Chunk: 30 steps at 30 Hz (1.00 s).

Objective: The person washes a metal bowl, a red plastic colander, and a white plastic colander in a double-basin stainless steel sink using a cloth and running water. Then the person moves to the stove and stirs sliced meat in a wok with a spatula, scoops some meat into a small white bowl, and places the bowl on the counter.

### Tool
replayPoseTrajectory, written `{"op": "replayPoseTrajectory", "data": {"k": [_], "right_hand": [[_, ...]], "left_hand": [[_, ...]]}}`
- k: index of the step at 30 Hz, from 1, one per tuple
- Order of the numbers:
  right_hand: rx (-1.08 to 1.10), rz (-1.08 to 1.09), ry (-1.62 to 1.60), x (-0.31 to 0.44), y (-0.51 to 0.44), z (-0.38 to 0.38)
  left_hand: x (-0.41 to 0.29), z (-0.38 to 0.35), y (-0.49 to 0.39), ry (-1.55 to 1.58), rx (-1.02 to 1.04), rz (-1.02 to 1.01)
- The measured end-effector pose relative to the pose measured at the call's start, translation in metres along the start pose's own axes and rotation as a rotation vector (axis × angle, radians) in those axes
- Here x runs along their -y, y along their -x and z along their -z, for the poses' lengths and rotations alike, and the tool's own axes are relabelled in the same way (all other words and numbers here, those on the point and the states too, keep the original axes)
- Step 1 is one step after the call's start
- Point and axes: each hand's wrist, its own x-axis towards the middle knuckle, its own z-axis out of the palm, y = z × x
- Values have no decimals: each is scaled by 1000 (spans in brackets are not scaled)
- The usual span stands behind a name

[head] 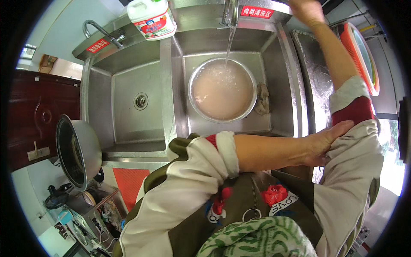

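My left hand (330, 141) reaches across my body and grips the right sleeve (353, 138) of my jacket below the rolled cuff. At the top right edge, my right hand (306, 13) is raised and blurred; its fingers are cut off, so what they hold is hidden. Before me, a round metal basin (190, 86) full of cloudy pinkish-brown water stands in the right sink bowl (221, 128). Water runs into it from a faucet (234, 16). A crumpled greyish cloth (263, 101) lies against the basin's right side.
The left sink bowl (135, 128) has a drain (141, 101) and a curved faucet (102, 32). A white jug (152, 22) stands on the back ledge. At left is a metal pot (91, 147) with a dark interior. Stacked colored plastic baskets (359, 61) lean at right.
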Motion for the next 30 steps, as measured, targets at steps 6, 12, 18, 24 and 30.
{"op": "replayPoseTrajectory", "data": {"k": [6,12,18,24,30], "right_hand": [[382,-269,-583,170,174,-130],[1048,-761,-626,240,341,-206],[1157,-1014,-808,265,343,-221],[492,-1153,-1458,213,288,-148],[611,-762,-1121,298,198,-224]], "left_hand": [[-67,133,121,-1277,-386,161],[-127,228,308,-1702,-1684,298],[-130,274,340,-1188,-1789,282],[-146,298,292,-1535,-2230,106],[-145,320,288,-1332,-2370,-322]]}}
